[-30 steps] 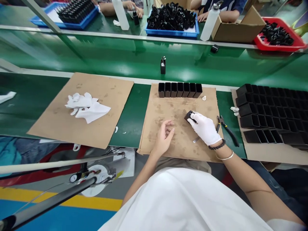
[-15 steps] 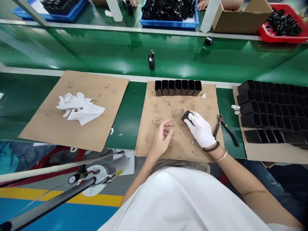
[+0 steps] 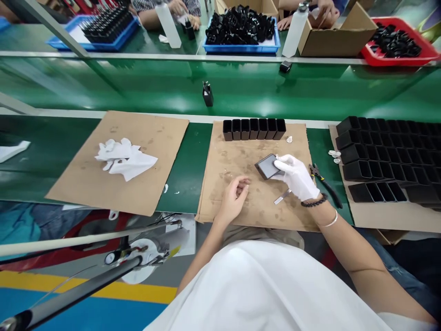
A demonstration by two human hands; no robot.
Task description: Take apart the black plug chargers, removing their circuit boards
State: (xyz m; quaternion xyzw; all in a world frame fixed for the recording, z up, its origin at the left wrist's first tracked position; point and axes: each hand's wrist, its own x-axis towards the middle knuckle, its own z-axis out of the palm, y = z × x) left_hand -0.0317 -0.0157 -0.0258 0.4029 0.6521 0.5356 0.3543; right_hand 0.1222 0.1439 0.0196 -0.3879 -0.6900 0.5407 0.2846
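Note:
My right hand [image 3: 296, 178], in a white glove, grips the right edge of a black rectangular case [image 3: 266, 166]. The case is tilted so that its broad, greyish flat face shows. Bare and holding nothing that I can see, my left hand [image 3: 235, 196] rests over the cardboard sheet [image 3: 220, 161], its fingers loosely curled and the thumb apart. Beneath the gloved hand lies a small metal blade-like tool [image 3: 282, 196]. To its right are pliers [image 3: 325, 185] with black handles. Several open black cases [image 3: 254, 129] stand in a row at the sheet's far edge.
Many more black cases [image 3: 375, 170] fill cardboard on the right. White cloth gloves [image 3: 127, 158] lie on the left cardboard. A small black case [image 3: 207, 95] stands on the green surface beyond. Farther back are a blue tray [image 3: 241, 48], a red tray [image 3: 396, 59] and co-workers' hands.
The case in my right hand has turned from end-up to showing its broad face. The gloved hand has shifted slightly right, uncovering more of the metal tool. The camera view has tilted up.

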